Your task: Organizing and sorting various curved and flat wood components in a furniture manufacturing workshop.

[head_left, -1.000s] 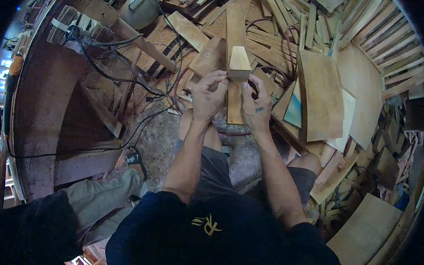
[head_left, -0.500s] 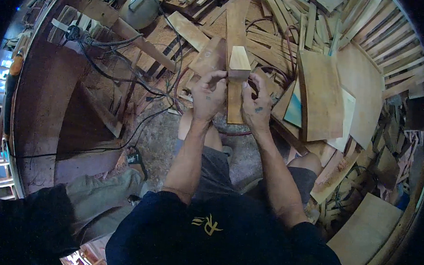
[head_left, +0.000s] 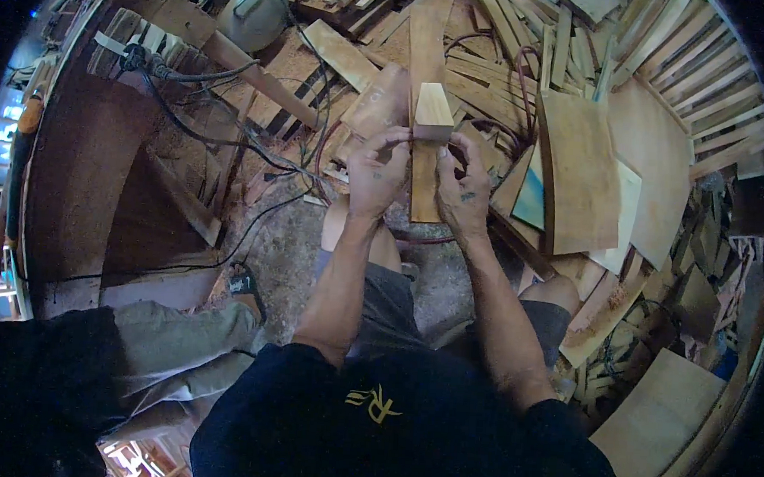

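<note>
A small wooden block [head_left: 435, 106] with a pale, tapered top and a darker near face sits between my hands, above a long brown plank [head_left: 424, 184]. My left hand [head_left: 377, 173] is closed, its thumb and fingertips pinched at the block's lower left corner. On the opposite side my right hand [head_left: 464, 181] is curled, thumb and bent forefinger at the lower right corner. The block's underside is hidden, so I cannot tell whether it rests on the plank.
Cables [head_left: 274, 159] run over the left side. Boards [head_left: 582, 176] lean at right, with stacked wood strips [head_left: 710, 83] beyond. A rounded metal container [head_left: 254, 16] stands at far left. Another person's leg [head_left: 186, 345] reaches in at lower left. Sawdust and offcuts lie around.
The block has shifted very slightly right and its near face catches the light differently. Both hands stay at its corners. The other person at lower left has shifted their body and leg.
</note>
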Tool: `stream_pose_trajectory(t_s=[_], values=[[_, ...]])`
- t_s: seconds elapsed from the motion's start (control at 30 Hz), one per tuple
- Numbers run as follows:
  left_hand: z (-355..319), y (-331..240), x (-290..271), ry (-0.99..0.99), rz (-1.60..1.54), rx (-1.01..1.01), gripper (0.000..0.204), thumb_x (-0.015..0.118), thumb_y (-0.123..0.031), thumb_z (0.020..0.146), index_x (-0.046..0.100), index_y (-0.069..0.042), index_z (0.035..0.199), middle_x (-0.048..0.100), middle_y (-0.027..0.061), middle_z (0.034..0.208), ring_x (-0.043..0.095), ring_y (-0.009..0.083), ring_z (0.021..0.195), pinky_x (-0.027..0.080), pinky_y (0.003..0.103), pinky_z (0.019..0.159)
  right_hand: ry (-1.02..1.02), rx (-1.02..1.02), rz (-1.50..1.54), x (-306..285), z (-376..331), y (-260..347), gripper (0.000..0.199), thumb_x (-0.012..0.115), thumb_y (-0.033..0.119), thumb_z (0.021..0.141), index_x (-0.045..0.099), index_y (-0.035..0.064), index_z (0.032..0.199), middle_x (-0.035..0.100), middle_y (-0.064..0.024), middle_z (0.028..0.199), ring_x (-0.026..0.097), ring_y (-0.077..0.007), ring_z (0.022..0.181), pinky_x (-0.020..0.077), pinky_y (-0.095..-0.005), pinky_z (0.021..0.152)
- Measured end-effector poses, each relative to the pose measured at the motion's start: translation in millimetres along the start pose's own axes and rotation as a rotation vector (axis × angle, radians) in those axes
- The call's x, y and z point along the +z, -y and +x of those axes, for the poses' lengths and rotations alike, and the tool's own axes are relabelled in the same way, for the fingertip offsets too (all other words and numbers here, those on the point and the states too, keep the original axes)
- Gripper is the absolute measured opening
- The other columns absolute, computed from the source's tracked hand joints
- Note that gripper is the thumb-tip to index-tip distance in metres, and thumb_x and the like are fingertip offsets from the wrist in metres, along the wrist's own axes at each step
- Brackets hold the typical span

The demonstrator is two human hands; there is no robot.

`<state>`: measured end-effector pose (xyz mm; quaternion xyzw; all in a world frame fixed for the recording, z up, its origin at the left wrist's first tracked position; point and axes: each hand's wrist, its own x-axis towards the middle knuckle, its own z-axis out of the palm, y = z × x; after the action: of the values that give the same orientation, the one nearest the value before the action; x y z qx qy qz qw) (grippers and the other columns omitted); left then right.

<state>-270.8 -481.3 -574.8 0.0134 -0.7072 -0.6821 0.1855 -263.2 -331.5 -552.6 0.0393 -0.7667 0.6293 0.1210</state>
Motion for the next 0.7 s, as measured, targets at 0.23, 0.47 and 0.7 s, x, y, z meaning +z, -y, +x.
stream_pose_trajectory(t_s=[0.23, 0.47, 0.7], values=[[-0.2, -7.4, 2.3, -0.013, 0.012, -0.025, 0.012, 0.064, 0.005, 0.086, 0.07, 0.004, 0.097, 0.07, 0.0124, 0.107, 0.066, 0.0178, 0.1, 0.053, 0.029, 0.088, 0.014, 0.036, 0.02, -0.7, -0.1, 8.0, 0.029, 0.056, 0.017, 0.098, 0.057, 0.0002, 0.122, 0.067, -0.0154, 0.109, 0.066, -0.0241, 0.102, 0.0537, -0.0346, 0.086], [0.5, -15.9, 1.4, 0.004, 0.111, 0.054, 0.012, 0.064, 0.004, 0.088, 0.07, 0.005, 0.098, 0.07, 0.0117, 0.107, 0.066, 0.0153, 0.098, 0.053, 0.027, 0.086, -0.002, -0.018, 0.019, 1.8, -0.3, -1.4, 0.029, 0.055, 0.017, 0.098, 0.057, -0.0005, 0.121, 0.066, -0.0155, 0.11, 0.065, -0.0236, 0.103, 0.0531, -0.0348, 0.088], [-0.3, -22.3, 6.4, 0.012, 0.02, -0.016, 0.014, 0.063, 0.003, 0.089, 0.068, 0.006, 0.101, 0.07, 0.0081, 0.106, 0.065, 0.0131, 0.095, 0.053, 0.026, 0.085, 0.01, 0.041, 0.012, -0.8, 2.5, 3.8, 0.042, 0.062, 0.02, 0.095, 0.05, 0.0002, 0.129, 0.063, -0.0182, 0.118, 0.062, -0.0284, 0.109, 0.0498, -0.0403, 0.094]])
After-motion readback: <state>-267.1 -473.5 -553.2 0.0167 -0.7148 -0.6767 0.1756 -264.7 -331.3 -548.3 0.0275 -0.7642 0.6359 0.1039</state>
